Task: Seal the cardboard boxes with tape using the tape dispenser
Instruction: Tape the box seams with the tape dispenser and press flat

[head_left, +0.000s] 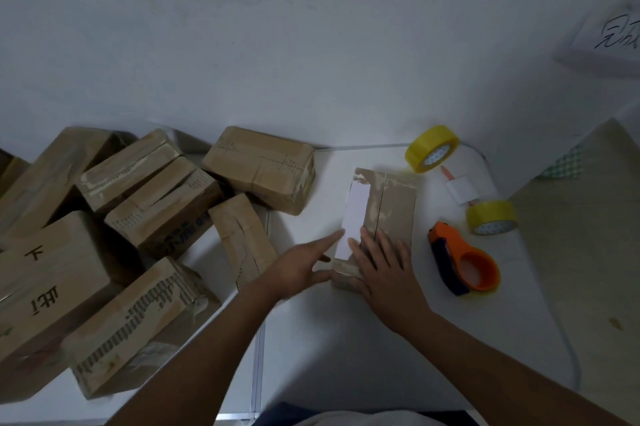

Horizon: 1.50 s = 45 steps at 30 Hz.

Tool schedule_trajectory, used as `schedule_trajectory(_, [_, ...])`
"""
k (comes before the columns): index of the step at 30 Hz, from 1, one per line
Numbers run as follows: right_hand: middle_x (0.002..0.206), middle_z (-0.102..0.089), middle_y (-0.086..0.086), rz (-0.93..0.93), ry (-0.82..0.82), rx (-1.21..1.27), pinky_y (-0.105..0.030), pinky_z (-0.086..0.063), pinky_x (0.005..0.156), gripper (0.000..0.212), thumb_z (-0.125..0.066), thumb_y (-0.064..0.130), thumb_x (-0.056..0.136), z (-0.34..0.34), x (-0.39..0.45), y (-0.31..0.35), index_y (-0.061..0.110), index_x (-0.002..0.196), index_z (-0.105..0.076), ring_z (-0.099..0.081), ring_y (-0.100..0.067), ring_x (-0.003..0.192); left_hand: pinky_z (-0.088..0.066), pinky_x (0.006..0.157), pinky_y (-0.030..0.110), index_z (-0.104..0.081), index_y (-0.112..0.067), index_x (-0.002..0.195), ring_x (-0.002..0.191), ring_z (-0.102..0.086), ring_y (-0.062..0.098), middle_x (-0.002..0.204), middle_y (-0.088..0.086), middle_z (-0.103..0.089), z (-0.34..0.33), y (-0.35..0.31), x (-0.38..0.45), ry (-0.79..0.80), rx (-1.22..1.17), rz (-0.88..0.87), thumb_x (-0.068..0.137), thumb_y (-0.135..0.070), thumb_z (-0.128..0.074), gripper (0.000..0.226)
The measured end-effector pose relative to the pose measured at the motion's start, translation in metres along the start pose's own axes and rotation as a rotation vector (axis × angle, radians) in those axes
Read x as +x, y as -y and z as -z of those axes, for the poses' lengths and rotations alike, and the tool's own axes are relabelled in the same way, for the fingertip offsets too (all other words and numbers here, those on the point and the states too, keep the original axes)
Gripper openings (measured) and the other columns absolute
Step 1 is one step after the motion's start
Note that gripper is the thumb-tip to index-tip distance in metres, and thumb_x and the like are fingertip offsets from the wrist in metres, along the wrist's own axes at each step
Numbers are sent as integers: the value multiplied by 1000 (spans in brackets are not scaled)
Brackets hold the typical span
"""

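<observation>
A small cardboard box [394,203] with a white label on its top lies on the white table [346,339] in front of me. My right hand [384,266] lies flat on the box's near end, fingers straight. My left hand [304,266] touches the box's near left side with straight fingers. The orange and dark blue tape dispenser [464,262] sits on the table just right of the box, in neither hand. Two yellow tape rolls stand further right: one [431,148] behind the box, one [491,217] beside the dispenser.
A heap of several taped cardboard boxes [152,217] fills the table's left side. One more box [263,169] lies behind it near the wall. A small white roll [460,188] rests between the yellow rolls. The table's right edge runs past the dispenser.
</observation>
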State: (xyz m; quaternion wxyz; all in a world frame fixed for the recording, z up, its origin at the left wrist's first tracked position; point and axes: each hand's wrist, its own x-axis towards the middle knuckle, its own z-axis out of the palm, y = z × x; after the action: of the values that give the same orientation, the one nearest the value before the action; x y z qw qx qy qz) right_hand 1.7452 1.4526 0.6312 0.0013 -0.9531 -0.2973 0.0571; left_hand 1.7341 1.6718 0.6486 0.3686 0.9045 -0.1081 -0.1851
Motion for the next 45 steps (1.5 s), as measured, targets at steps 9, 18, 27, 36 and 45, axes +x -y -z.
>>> schedule_trajectory(9, [156, -29, -12, 0, -9, 2, -55, -27, 113, 61, -28, 48, 96, 2, 0, 0, 17, 149, -35, -30, -35, 142, -49, 96, 35, 3, -35, 156, 130, -52, 22, 166, 1, -7, 15, 6, 26, 158, 409, -180, 93, -43, -63, 91])
schedule_trajectory(18, [160, -14, -6, -6, -105, 183, -51, -14, 118, 63, -36, 50, 97, 16, 1, -12, 21, 152, -26, -9, -31, 148, -42, 104, 36, 10, -57, 148, 141, -38, 22, 164, -14, 12, 0, 6, 7, -30, 168, -80, 86, -67, -56, 91])
schedule_trajectory(27, [152, -36, 1, -601, -4, 1211, -38, -40, 108, 65, -46, 46, 98, 31, -8, -29, 22, 152, -20, -44, -18, 134, -24, 120, 34, -8, -46, 150, 151, -14, 16, 164, -4, -16, -5, -12, 30, 5, -24, -16, 97, -43, -55, 70])
schedule_trajectory(36, [116, -63, 0, -644, -101, 1072, -28, -47, 89, 26, -50, 27, 99, 28, -21, -56, 21, 124, -54, -60, -14, 106, -6, 121, 46, -4, -28, 158, 151, 7, 31, 165, 4, 11, -8, -27, 42, -124, 491, 13, 99, -53, -41, 73])
schedule_trajectory(45, [123, -49, -7, -595, -139, 929, -22, -36, 85, 45, -55, 18, 97, 47, -3, -81, 7, 138, -42, -50, -18, 106, 5, 121, 50, 24, -35, 149, 149, 22, 29, 157, -9, 31, 5, 3, 55, -84, 767, -24, 88, 5, -43, 99])
